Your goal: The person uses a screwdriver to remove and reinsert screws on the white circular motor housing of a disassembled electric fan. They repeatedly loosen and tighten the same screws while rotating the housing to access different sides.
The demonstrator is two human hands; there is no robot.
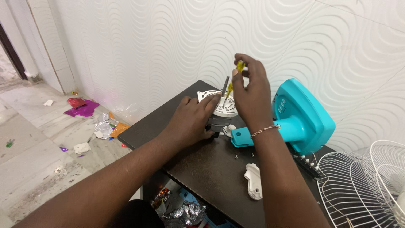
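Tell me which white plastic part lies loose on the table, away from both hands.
The small white cover piece near the table's front edge; the round white vented part sits under the hands.

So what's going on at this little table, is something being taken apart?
A person works on a fan motor on a dark table. The left hand steadies the motor while the right hand holds a yellow screwdriver upright over it. The turquoise fan base, a white plastic cover, loose screws and wire grilles lie around.

Crumpled foil wrappers: magenta one [82,109] on floor left, silver one [187,211] under table; no labels, signs, screens.
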